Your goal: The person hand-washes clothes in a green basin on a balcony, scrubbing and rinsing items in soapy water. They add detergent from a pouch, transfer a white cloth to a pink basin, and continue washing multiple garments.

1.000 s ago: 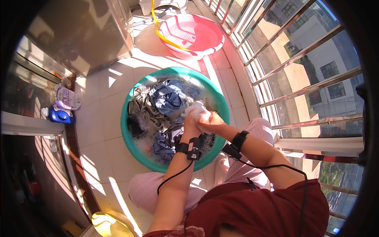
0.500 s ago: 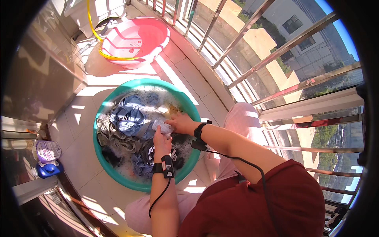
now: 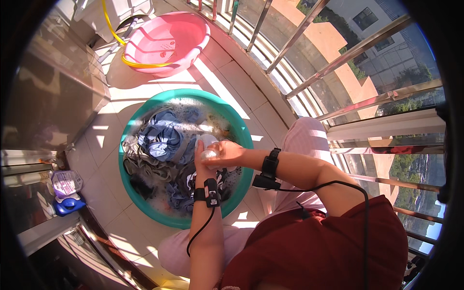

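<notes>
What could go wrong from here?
Wrist unit over the tub could get wet if the left hand dips.
White cloth, held by left and right hand, might pick up dye if the blue clothes bleed.
Splashes could make the tiles slippery.

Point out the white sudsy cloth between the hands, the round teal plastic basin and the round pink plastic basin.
White sudsy cloth (image 3: 208, 138): head view, exposed upper part.
Round teal plastic basin (image 3: 184, 93): head view, far rim.
Round pink plastic basin (image 3: 166, 32): head view, bare inside.
</notes>
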{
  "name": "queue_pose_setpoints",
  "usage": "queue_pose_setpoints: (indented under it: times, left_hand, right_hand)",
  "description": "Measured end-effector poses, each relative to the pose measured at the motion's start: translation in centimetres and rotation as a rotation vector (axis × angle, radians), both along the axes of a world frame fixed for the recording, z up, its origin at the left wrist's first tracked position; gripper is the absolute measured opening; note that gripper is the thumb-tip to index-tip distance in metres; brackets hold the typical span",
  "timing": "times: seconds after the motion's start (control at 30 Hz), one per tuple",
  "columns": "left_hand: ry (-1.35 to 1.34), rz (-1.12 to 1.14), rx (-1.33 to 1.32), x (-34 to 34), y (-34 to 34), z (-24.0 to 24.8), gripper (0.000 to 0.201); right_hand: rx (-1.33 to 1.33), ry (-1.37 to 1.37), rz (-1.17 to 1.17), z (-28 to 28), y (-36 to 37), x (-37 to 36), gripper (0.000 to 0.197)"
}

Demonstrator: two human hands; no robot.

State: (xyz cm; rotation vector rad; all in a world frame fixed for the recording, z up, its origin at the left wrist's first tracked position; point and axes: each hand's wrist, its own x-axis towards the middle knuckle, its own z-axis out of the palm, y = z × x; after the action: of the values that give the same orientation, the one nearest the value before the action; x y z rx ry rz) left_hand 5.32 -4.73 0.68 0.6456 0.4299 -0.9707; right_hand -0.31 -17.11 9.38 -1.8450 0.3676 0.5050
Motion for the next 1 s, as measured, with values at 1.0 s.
queue_pose_setpoints:
  times: [1.0]
  left_hand:
    - [0.14,-0.007,-0.027,0.5,0.6,-3.0,0.047]
  right_hand:
    - [-0.182,0.018,0.042,-1.4,0.7,1.1,0.066]
